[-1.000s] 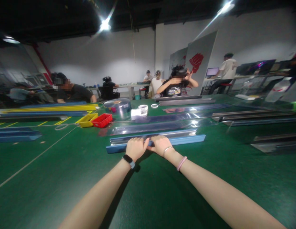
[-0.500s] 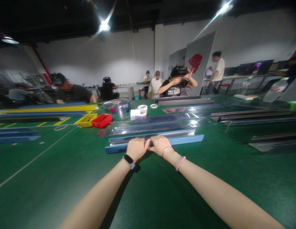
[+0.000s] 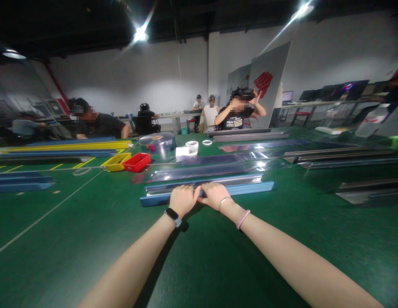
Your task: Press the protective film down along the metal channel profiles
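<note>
A long blue channel-shaped strip (image 3: 250,188) lies crosswise on the green table, with a shiny, clear-looking inner face along its far side. My left hand (image 3: 182,200) is wrapped over its middle, wearing a dark-faced watch at the wrist. Right beside it, my right hand (image 3: 214,195) grips the same strip, the two thumbs close together. Fingertips of both hands are hidden behind the strip's far edge. Just beyond lies a glossy transparent film sheet (image 3: 208,172).
A red bin (image 3: 137,162) and a yellow bin (image 3: 117,162) stand left of the film. Behind are a roll of clear film (image 3: 160,145) and white tape rolls (image 3: 191,148). Dark strips (image 3: 340,154) lie right, blue and yellow strips (image 3: 67,146) left. Co-workers sit across the table.
Both hands keep their grip on the blue strip, which has barely shifted. In the right background, the standing person in a white shirt has moved left, mostly behind the grey panel.
</note>
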### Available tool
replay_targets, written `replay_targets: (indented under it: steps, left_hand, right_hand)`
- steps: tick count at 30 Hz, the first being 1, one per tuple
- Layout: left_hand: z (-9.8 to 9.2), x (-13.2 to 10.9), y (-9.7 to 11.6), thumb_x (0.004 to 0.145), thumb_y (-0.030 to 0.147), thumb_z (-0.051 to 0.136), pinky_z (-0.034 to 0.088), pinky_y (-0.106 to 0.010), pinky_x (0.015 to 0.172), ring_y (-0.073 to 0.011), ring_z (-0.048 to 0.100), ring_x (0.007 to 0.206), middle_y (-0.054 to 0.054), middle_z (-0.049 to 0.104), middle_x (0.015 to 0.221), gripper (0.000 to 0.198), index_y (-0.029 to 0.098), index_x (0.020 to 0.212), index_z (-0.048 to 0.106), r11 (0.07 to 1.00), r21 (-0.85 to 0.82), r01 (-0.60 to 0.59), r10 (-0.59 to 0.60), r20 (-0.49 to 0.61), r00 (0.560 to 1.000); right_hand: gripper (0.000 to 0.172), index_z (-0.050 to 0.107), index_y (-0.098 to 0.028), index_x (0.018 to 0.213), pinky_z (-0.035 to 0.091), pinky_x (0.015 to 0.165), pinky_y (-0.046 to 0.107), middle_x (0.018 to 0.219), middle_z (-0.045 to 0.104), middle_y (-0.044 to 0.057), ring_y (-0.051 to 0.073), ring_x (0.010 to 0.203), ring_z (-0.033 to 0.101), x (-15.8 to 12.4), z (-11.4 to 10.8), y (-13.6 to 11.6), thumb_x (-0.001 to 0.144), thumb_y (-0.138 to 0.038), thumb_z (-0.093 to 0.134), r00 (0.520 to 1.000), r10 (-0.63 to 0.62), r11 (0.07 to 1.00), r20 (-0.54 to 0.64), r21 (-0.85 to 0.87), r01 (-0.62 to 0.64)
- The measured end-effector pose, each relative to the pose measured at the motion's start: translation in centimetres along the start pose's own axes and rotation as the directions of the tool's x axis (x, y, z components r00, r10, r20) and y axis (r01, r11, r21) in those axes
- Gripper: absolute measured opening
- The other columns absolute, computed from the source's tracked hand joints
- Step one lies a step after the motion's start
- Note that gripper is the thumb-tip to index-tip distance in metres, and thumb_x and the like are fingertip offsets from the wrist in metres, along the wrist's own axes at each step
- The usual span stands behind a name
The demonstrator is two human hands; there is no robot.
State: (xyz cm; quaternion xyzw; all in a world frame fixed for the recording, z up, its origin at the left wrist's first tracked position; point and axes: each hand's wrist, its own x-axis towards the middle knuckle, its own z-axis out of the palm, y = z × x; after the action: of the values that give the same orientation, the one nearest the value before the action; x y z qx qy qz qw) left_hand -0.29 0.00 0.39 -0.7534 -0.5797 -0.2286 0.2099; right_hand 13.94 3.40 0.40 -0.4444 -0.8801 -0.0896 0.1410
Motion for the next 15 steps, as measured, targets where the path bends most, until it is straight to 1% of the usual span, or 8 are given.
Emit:
replay_targets:
  steps: [3, 10, 15]
  left_hand:
    - [-0.13, 0.01, -0.01, 0.085, 0.038, 0.026, 0.033, -0.027, 0.059, -0.0166, 0.053, 0.063, -0.007, 0.059, 0.064, 0.042, 0.016, 0.062, 0.054, 1.0, 0.008, -0.02, 0.02, 0.0, 1.0]
    - [-0.21, 0.14, 0.1, 0.085, 0.036, 0.026, 0.032, -0.028, 0.061, -0.0169, 0.052, 0.066, -0.006, 0.059, 0.066, 0.038, 0.016, 0.068, 0.053, 0.996, 0.015, -0.087, 0.087, -0.008, 0.996]
    - [0.08, 0.1, 0.08, 0.085, 0.037, 0.025, 0.032, -0.028, 0.061, -0.0172, 0.052, 0.065, -0.007, 0.058, 0.065, 0.041, 0.016, 0.065, 0.053, 0.996, 0.032, -0.078, 0.077, 0.012, 0.997]
  right_hand:
    - [0.039, 0.052, -0.017, 0.086, 0.034, 0.07, 0.028, 0.085, 0.06, 0.008, 0.019, 0.079, 0.053, -0.05, -0.03, 0.03, 0.077, -0.051, 0.035, 1.0, -0.021, 1.0, 0.0, 0.01, 0.021]
    - [0.04, 0.053, -0.02, 0.086, 0.036, 0.069, 0.029, 0.085, 0.061, 0.005, 0.02, 0.081, 0.054, 0.33, 0.36, 0.43, 0.075, -0.054, 0.035, 0.999, -0.004, 1.0, 0.033, 0.026, 0.003]
    - [0.04, 0.053, -0.02, 0.085, 0.037, 0.069, 0.029, 0.084, 0.061, 0.006, 0.02, 0.08, 0.055, 0.3, 0.08, 0.29, 0.074, -0.055, 0.037, 0.997, 0.024, 0.999, 0.075, 0.031, -0.026]
